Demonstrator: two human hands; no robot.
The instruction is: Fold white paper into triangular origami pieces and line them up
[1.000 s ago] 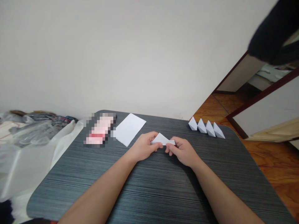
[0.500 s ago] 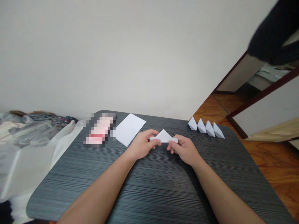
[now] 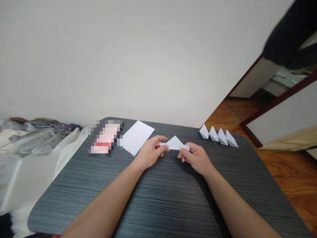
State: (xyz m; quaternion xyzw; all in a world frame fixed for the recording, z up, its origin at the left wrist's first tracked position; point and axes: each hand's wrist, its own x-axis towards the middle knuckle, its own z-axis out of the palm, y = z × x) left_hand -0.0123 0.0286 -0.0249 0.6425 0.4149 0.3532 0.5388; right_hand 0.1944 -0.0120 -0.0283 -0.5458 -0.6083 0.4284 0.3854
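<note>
Both hands on the paper [image 3: 175, 143]. L hand [image 3: 148, 153] pinches its 9 o'clock end, R hand [image 3: 195, 157] the 3 o'clock end; each grip closed tight on it, nothing else held. It's a folded triangle, peak to 12, long edge running 9-to-3 between the grips, so neither hand is nearer. Looks just off the surface [image 3: 160, 198], can't be sure. Flat sheet [image 3: 137, 136] at 10 of L hand; four folded pieces [image 3: 218, 135] in a row at 1 of R hand, apart.
</note>
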